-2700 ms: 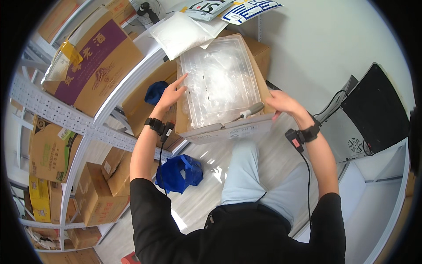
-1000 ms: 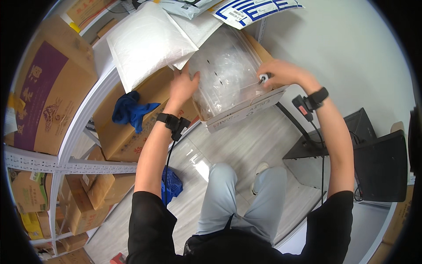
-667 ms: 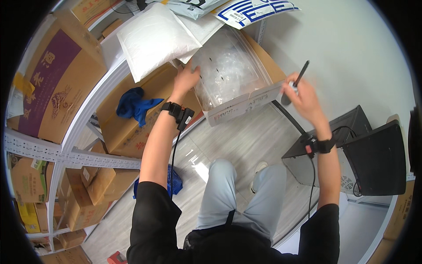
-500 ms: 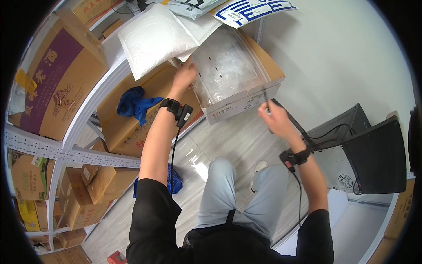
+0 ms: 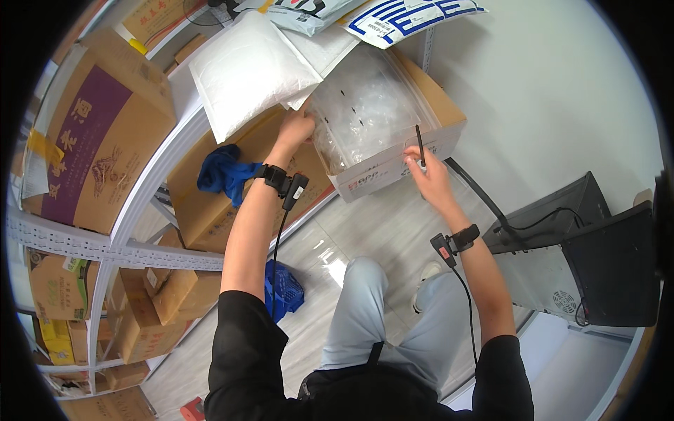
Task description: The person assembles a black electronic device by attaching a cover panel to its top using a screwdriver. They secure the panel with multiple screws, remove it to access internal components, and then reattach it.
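Black tool point(image 5: 420, 144) (slim) juts from right hand point(image 5: 431, 177).

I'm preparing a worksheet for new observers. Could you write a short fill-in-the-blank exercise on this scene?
1. The slim dark tool is held in the hand on the person's ____ side.
2. The left hand is at the ____ side of the carton.
3. The plump envelope is ____ in colour.
4. The bag on the floor is ____ in colour.

Missing words: right; left; white; blue.
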The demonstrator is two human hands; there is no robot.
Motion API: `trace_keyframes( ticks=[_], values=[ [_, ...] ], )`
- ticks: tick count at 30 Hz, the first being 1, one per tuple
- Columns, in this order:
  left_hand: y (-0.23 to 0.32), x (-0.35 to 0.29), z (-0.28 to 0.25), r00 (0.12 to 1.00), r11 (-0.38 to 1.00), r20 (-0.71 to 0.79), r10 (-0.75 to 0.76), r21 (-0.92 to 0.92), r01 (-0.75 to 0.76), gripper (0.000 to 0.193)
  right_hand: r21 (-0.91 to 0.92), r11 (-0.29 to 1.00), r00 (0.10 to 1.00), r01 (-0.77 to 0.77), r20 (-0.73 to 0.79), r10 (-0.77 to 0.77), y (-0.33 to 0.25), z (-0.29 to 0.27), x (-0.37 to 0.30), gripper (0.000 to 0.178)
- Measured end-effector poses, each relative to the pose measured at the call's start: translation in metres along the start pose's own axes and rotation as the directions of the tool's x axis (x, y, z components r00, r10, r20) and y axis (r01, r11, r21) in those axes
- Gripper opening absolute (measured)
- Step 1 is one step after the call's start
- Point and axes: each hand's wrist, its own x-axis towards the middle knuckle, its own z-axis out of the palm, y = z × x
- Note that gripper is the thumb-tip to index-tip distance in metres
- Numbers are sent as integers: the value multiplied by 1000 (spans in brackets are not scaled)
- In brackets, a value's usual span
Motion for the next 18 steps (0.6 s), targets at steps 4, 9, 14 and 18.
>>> trace_keyframes(
  ticks=[4,9,14,18],
  values=[
    [-8,22,0,996,994,0,-91,-54,91,61,13,1000,1000,8,-9,-8,3,2,19,23],
    [-18,35,9,992,980,-124,31,-193,-55,53,52,996,998,-66,26,65,8,11,47,28],
    [-12,17,23,998,913,-39,-40,-408,21,75,77,997,999,-32,35,30,33,21,65,33],
    [-12,-9,31,992,815,30,-126,-566,121,78,176,973,985,-148,110,130,21,19,57,34]
  ],
)
